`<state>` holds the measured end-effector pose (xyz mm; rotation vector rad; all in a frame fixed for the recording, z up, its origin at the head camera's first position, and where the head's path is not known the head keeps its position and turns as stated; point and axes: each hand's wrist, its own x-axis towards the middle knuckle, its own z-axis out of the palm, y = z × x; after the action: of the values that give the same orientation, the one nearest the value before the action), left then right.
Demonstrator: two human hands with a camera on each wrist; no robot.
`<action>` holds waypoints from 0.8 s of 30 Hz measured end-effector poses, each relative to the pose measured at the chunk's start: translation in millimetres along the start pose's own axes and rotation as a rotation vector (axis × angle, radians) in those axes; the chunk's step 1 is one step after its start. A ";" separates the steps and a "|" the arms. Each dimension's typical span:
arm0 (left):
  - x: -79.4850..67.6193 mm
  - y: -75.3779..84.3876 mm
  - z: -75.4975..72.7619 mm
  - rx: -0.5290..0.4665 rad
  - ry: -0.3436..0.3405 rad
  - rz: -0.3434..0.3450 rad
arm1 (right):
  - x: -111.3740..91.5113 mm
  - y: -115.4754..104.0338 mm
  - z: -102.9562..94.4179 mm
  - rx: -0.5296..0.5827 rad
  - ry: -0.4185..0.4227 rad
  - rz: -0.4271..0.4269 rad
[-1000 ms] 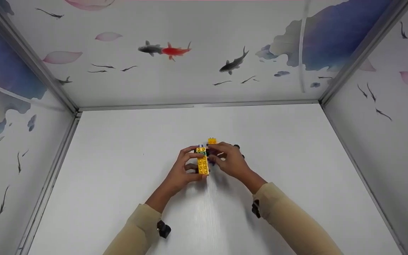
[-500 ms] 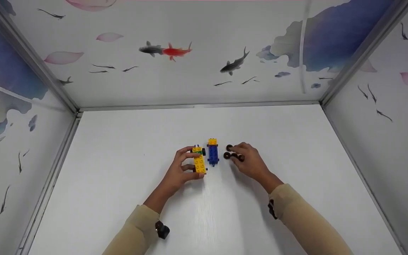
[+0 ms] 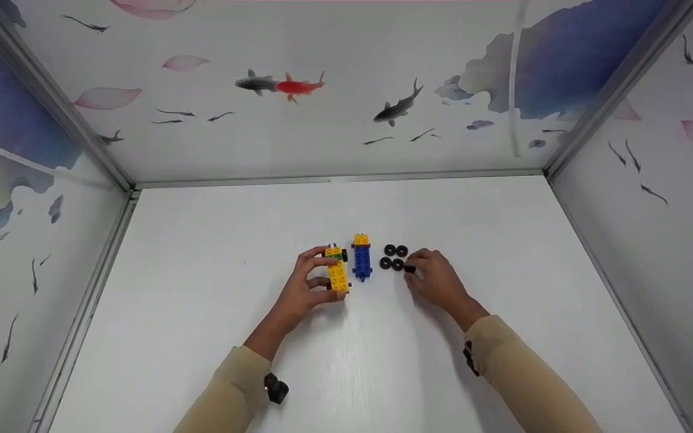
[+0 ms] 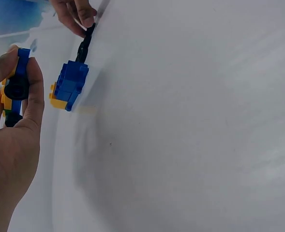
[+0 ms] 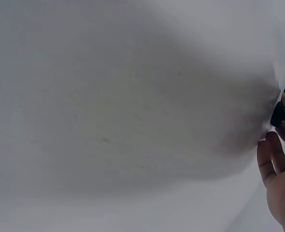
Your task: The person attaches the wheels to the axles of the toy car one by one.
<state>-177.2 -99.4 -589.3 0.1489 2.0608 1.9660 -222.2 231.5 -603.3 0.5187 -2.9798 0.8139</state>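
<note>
My left hand (image 3: 299,294) grips a toy block car (image 3: 337,278) with a yellow studded top and a green piece near its far end. Black wheels (image 4: 17,88) show on its blue underside in the left wrist view. Just right of it, a blue toy chassis (image 3: 362,261) with a yellow block at its far end lies on the table, small axle stubs at its sides. My right hand (image 3: 440,281) pinches a black wheel (image 5: 278,114) between thumb and fingers. Several loose black wheels (image 3: 390,249) lie flat beside those fingertips.
The white table (image 3: 214,337) is bounded by a back wall (image 3: 346,138) and side walls printed with fish and petals. Grey metal rails (image 3: 232,182) run along the edges where walls and table meet.
My right hand has moved right from over the blue chassis, across the loose wheels to their right side, uncovering both. My left hand has shifted slightly left with the car.
</note>
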 end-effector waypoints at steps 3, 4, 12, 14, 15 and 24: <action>0.0 0.4 0.1 -0.008 -0.002 0.001 | 0.4 1.1 0.6 -0.007 -0.004 0.001; 0.0 0.5 0.2 -0.009 -0.002 0.000 | 0.6 1.2 0.6 -0.006 -0.003 0.001; -1.0 0.1 1.3 0.016 0.014 -0.007 | -1.6 1.1 -3.5 0.051 0.007 0.014; -0.7 -0.5 1.4 0.016 0.013 -0.008 | -2.8 1.2 -5.0 0.061 0.012 0.025; -0.5 -0.7 1.3 0.013 0.012 -0.010 | -3.2 1.2 -5.8 0.067 0.013 0.031; 0.7 -0.2 2.3 0.013 0.020 -0.024 | -3.5 -5.5 -9.4 0.087 0.050 0.020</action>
<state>-177.2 -97.0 -589.6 0.1076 2.0785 1.9480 -217.9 232.8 -592.8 0.4650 -2.9194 0.9470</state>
